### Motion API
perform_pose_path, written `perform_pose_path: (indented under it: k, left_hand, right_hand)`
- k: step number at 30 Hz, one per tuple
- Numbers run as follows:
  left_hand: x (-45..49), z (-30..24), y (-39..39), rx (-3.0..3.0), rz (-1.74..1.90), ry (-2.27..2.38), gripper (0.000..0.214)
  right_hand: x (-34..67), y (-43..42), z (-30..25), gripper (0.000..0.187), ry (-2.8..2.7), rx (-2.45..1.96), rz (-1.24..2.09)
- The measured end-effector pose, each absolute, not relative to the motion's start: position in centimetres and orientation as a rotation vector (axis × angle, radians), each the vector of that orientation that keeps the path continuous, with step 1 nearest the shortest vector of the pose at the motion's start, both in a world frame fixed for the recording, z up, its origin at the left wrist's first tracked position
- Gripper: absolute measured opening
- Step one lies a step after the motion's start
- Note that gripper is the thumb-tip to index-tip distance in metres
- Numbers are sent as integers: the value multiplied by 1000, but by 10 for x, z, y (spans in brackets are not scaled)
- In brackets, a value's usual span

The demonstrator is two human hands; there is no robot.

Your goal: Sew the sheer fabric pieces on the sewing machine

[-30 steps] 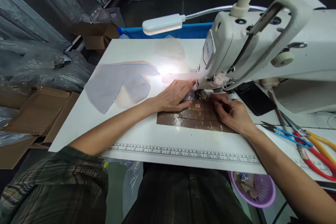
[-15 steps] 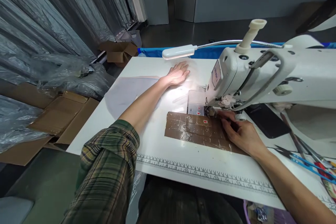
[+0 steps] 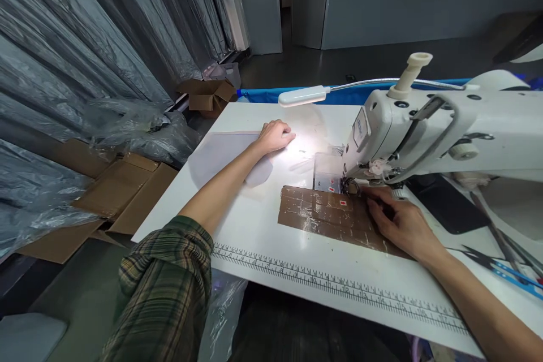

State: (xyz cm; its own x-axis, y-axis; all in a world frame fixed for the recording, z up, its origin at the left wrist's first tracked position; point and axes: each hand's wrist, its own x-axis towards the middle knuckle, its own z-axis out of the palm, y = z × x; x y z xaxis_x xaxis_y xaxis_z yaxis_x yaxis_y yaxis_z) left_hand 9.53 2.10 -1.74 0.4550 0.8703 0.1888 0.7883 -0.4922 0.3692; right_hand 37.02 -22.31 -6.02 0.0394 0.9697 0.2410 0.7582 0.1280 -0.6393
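Observation:
My left hand (image 3: 275, 136), fingers curled together, rests on the lit white tabletop beside a pale lavender-grey sheet of thin fabric (image 3: 224, 153). Anything under its fingers is too faint to make out. A sheer, see-through piece (image 3: 311, 119) spreads just to its right. By the presser foot (image 3: 351, 188) of a white sewing machine (image 3: 407, 130) is my right hand (image 3: 401, 223), thumb and forefinger bent close together. What they pinch, if anything, is hidden. That hand lies over a brown taped sheet (image 3: 314, 209), which sits in front of the metal needle plate (image 3: 324, 181).
A lamp (image 3: 303, 96) on a bendy neck lights the tabletop. To the right lie a black phone (image 3: 449, 203) and blue-handled snips (image 3: 509, 274). A printed ruler (image 3: 314, 281) runs along the front edge. Cardboard boxes (image 3: 119, 186) and clear plastic stand at the left.
My left hand has drawn back to the left, and its spread fingers have curled in. My right hand stays by the presser foot. The whole view has shifted slightly.

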Motion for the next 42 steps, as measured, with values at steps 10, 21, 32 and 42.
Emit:
perform_pose_path:
  k: [10, 21, 32, 42]
  left_hand:
    - [125, -12, 30, 2205, 641, 1367, 18]
    - [129, -17, 38, 1807, 659, 1239, 24]
    - [35, -2, 11, 2060, 792, 1505, 28]
    - [-101, -20, -30, 2056, 809, 2094, 21]
  right_hand:
    - [371, -221, -63, 35, -1770, -1675, 394]
    - [371, -220, -65, 37, -1810, -1665, 391]
    - [373, -223, -62, 39, -1837, -1691, 405]
    - [386, -221, -72, 46, -1859, -1789, 466]
